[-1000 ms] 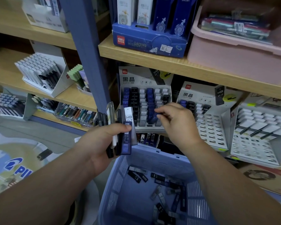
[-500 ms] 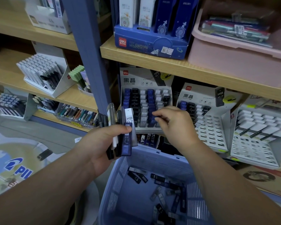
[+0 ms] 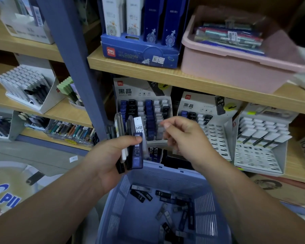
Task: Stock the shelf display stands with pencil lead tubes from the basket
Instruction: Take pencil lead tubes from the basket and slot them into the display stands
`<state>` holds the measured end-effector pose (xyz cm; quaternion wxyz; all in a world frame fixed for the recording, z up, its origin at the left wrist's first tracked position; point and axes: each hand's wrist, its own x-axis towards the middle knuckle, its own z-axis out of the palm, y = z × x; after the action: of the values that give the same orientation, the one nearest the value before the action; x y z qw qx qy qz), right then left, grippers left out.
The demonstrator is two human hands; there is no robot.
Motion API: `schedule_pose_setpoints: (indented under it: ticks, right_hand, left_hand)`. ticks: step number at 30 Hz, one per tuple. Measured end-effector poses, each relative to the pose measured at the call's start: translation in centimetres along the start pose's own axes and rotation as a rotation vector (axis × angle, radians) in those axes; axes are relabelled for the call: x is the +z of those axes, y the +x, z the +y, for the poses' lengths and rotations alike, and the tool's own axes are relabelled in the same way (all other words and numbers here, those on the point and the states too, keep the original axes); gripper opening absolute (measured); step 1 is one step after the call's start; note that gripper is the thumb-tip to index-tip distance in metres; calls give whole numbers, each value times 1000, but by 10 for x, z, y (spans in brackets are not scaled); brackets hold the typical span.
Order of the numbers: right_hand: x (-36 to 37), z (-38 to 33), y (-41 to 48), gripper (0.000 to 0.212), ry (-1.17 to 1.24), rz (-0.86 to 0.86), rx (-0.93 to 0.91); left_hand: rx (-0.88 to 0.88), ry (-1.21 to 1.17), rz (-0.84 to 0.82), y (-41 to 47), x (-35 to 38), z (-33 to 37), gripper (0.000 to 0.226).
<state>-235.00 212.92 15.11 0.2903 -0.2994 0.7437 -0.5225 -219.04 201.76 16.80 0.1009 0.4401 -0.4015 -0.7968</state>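
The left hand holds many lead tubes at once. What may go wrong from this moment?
The left hand grips a fanned bundle of tubes; one may slip and fall beside the basket. The bundle mixes blue, black and clear tubes, while the display stand sorts colours by column, so a tube may land in a wrong column.

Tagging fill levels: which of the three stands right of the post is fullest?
The left stand, beside the blue post: nearly every slot filled. The middle stand and right stand show mostly empty slots.
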Motion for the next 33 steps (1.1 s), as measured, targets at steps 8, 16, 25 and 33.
schedule_pose_setpoints:
  ticks: [8, 16, 25, 33]
  right_hand:
    - [-35, -2, -50, 51, 164, -92, 66]
    - [-61, 21, -62, 45, 139, 78, 132]
    - [-73, 21, -73, 35, 424, -27, 201]
    - [-81, 28, -69, 38, 498, -53, 243]
  left_hand:
    - [-36, 10, -109, 10, 56, -20, 38]
    - [63, 19, -4, 17, 102, -47, 49]
    - [85, 68, -68, 16, 98, -47, 29]
    - [77, 48, -64, 23, 104, -50, 27]
